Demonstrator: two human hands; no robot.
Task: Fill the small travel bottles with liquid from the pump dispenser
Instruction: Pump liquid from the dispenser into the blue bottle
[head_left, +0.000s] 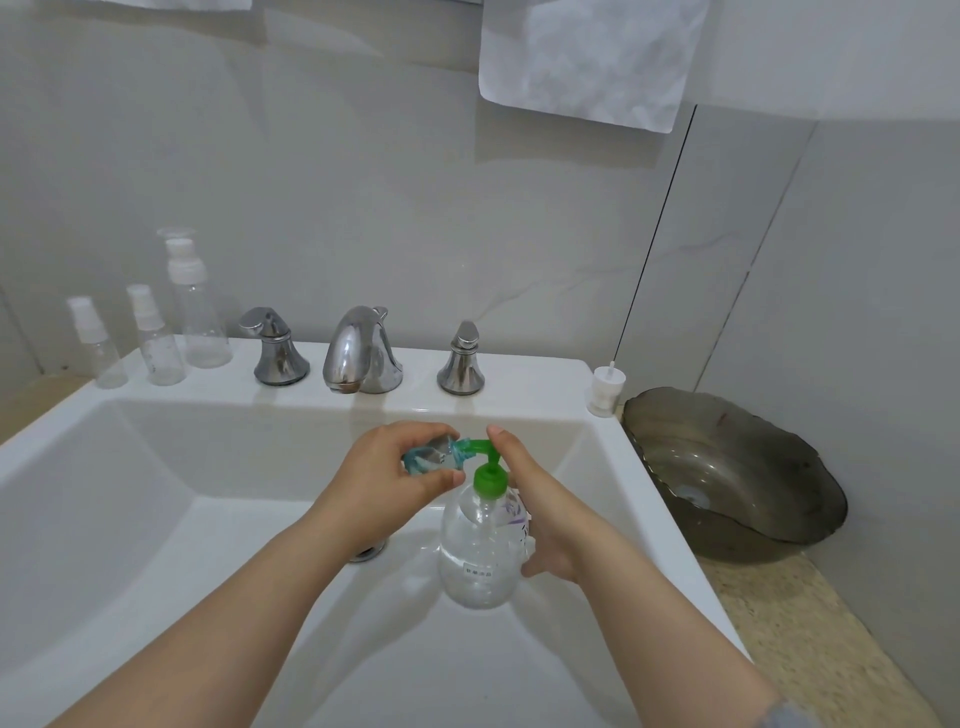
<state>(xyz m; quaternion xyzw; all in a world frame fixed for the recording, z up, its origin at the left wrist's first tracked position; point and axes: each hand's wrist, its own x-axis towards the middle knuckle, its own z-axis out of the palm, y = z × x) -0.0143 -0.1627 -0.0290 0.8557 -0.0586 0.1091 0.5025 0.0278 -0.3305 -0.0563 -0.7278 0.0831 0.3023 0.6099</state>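
Observation:
Over the sink basin, my right hand (540, 514) grips the clear pump dispenser (480, 551) from its right side, with the forefinger on top of the green pump head (485, 462). The dispenser holds clear liquid. My left hand (395, 473) holds a small clear travel bottle (428, 457) on its side, its mouth against the green spout. Three more travel bottles stand on the sink's back left ledge: a small spray bottle (98, 345), a second spray bottle (156, 338) and a taller capped bottle (195, 301).
The white sink (156, 467) has a chrome faucet (358, 351) with two handles (272, 348) (462, 361) on the back ledge. A loose white pump cap (605, 389) stands at the ledge's right corner. A dark glass bowl (727, 473) sits on the counter at right. A white towel (587, 57) hangs above.

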